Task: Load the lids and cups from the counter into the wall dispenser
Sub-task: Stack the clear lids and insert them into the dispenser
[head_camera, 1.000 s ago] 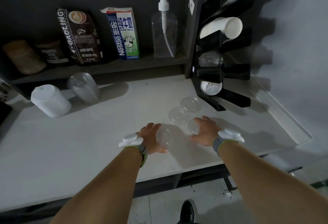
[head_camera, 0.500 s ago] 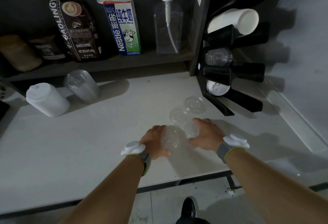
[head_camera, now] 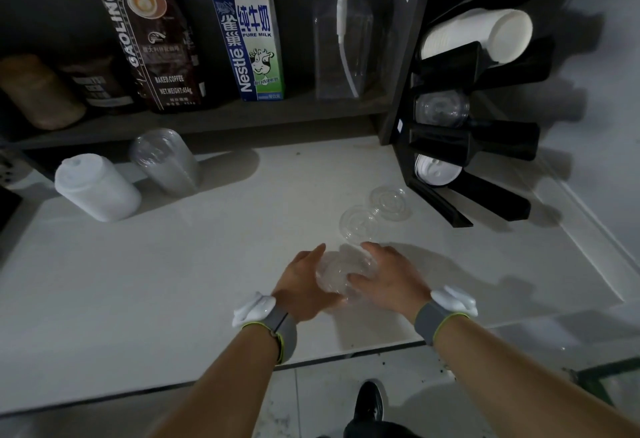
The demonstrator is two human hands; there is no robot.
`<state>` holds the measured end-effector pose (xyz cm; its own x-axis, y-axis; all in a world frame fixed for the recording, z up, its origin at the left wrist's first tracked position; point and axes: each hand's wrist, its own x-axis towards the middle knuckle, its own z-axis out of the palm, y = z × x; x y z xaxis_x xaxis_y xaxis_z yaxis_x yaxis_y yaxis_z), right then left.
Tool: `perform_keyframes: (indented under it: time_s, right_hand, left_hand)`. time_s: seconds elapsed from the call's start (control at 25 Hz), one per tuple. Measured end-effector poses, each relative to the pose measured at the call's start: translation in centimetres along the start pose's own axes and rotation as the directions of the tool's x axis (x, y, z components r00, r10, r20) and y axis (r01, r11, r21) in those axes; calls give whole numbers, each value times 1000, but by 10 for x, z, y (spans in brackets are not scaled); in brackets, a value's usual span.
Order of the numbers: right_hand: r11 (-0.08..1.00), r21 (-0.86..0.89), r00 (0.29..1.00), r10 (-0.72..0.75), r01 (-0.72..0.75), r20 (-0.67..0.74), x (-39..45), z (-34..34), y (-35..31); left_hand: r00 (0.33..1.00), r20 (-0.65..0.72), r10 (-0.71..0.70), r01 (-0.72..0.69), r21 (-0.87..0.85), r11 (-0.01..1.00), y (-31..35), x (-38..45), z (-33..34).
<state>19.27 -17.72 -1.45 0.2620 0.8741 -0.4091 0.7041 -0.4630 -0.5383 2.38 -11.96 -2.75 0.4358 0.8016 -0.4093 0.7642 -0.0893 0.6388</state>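
Note:
My left hand (head_camera: 304,285) and my right hand (head_camera: 388,276) meet over the white counter (head_camera: 173,281), both gripping clear plastic lids (head_camera: 341,269) pressed together between them. Two more clear lids lie on the counter beyond: one (head_camera: 360,222) just past my fingers, another (head_camera: 389,202) nearer the dispenser. The black wall dispenser (head_camera: 467,139) hangs at the right, with white paper cups (head_camera: 485,35), clear cups (head_camera: 441,108) and white lids (head_camera: 438,169) in its slots. A stack of clear cups (head_camera: 164,160) and a white stack (head_camera: 97,188) stand at the back left.
A dark shelf (head_camera: 207,118) above the counter carries a coffee bag (head_camera: 152,46), a milk carton (head_camera: 249,42) and a clear pump bottle (head_camera: 343,42). The counter's front edge runs just below my wrists; floor tiles and a black shoe (head_camera: 369,403) show beneath.
My hands, each on a clear lid and apart a second ago, have come together so the lids now meet between them. The view has shifted closer to the counter.

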Motion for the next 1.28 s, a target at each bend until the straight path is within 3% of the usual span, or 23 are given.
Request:
perform_keyframes:
  time_s: [0.16, 0.32, 0.48, 0.68, 1.0, 1.28]
  right_hand:
    - [980, 99, 982, 180, -173, -61, 12, 5, 4]
    - [926, 302, 967, 250, -227, -40, 19, 14, 6]
    - [675, 691, 939, 343, -257, 14, 22, 15, 13]
    - [489, 850, 932, 363, -197, 7, 30, 7, 12]
    - [501, 825, 908, 418, -263, 35, 71, -2, 11]
    - [622, 718, 908, 418, -313, 34, 64, 20, 8]
  left_hand:
    - [993, -71, -91, 79, -151, 985, 2, 3, 7]
    - [966, -175, -189, 144, -240, 960, 5, 10, 11]
    - [949, -158, -273, 199, -372, 907, -3, 21, 4]
    - [960, -154, -236, 160, -389, 907, 13, 46, -10]
    - [976, -160, -145, 120, -157, 980, 52, 95, -16]
    - [971, -139, -196, 182, -109, 977, 11, 77, -23]
